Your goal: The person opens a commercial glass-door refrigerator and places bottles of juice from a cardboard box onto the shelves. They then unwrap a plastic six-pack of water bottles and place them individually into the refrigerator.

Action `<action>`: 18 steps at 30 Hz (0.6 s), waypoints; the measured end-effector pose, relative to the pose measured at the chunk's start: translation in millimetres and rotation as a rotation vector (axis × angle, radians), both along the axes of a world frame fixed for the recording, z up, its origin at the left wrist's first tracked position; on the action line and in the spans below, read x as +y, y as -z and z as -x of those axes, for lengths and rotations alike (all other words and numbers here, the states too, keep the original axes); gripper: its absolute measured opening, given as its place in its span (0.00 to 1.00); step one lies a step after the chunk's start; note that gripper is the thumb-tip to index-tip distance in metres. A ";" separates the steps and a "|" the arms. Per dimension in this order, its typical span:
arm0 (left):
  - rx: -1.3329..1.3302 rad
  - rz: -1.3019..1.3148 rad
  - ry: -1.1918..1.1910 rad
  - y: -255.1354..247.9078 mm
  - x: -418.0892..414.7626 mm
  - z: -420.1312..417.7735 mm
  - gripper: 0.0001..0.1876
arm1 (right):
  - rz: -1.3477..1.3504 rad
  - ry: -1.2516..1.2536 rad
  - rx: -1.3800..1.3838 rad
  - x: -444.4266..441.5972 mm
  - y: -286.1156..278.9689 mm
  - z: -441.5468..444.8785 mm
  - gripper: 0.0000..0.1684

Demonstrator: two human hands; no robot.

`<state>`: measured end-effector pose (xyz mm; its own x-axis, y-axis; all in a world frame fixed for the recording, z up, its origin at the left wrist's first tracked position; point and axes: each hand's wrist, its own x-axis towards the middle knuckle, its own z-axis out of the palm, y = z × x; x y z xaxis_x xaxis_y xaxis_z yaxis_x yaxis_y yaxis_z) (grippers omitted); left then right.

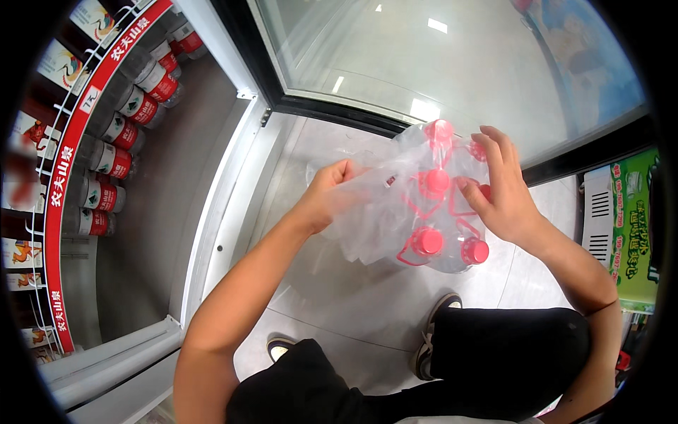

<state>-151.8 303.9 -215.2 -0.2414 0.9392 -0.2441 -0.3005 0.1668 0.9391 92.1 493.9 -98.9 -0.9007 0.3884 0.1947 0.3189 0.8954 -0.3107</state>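
A pack of several large clear plastic bottles with pink caps and carry handles [427,241] stands on the floor before me. Loose clear plastic wrap [365,233] spreads from the pack's left side. My left hand [333,193] is closed on this wrap, its fingers partly veiled by the film. Over the pack's right side, my right hand [500,196] has its thumb and fingers spread, and the thumb lies close to a red-pink cap. Whether it pinches any film there is hard to see.
At left is a display cooler with a red shelf strip [66,175] and rows of red-labelled water bottles [124,132]. Its black-framed glass door [339,114] stands open beyond the pack. A green printed carton [635,228] is at right. My shoes [424,355] rest on the tiles.
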 end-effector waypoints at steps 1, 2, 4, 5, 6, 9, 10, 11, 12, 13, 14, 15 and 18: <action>0.024 -0.011 0.008 0.7 1.9 -6.6 0.20 | 0.004 0.005 0.001 2.8 2.6 -4.3 0.36; 0.053 -0.015 0.006 -7.6 1.1 -17.2 0.22 | 0.087 0.019 0.016 6.7 9.5 -4.0 0.35; 0.391 -0.089 0.059 -17.9 16.0 -32.7 0.26 | 0.229 0.072 0.027 12.9 14.0 -6.8 0.34; 0.716 -0.138 0.090 -22.6 19.5 -36.4 0.28 | 0.208 0.072 0.008 11.6 14.7 -4.2 0.33; 0.810 -0.195 0.121 -19.5 24.7 -39.1 0.30 | 0.186 0.069 -0.013 9.5 15.2 -0.5 0.33; 0.635 -0.288 0.202 -6.0 33.8 -40.4 0.33 | -0.033 -0.027 -0.073 9.5 18.2 4.6 0.31; 0.493 -0.266 0.230 -8.2 37.1 -40.1 0.34 | -0.128 -0.073 -0.085 12.4 18.8 4.8 0.31; 0.326 -0.174 0.279 -27.7 38.4 -41.4 0.37 | -0.119 -0.129 -0.050 14.8 12.7 6.5 0.31; 0.152 -0.101 0.325 -39.6 42.5 -43.4 0.39 | -0.077 -0.140 -0.033 18.0 4.1 8.6 0.31; 0.318 -0.157 0.294 -41.0 44.5 -45.2 0.38 | -0.034 -0.151 -0.019 20.3 -3.4 12.1 0.30; 0.493 -0.187 0.253 -41.3 39.8 -47.2 0.37 | 0.027 -0.180 0.006 18.8 -4.7 21.9 0.30; 0.656 -0.230 0.225 -39.0 39.7 -50.6 0.36 | 0.089 -0.219 0.089 15.7 -7.4 31.9 0.28; 0.666 -0.145 0.185 -26.4 47.0 -55.0 0.33 | -0.034 -0.418 -0.082 20.9 -5.4 44.7 0.27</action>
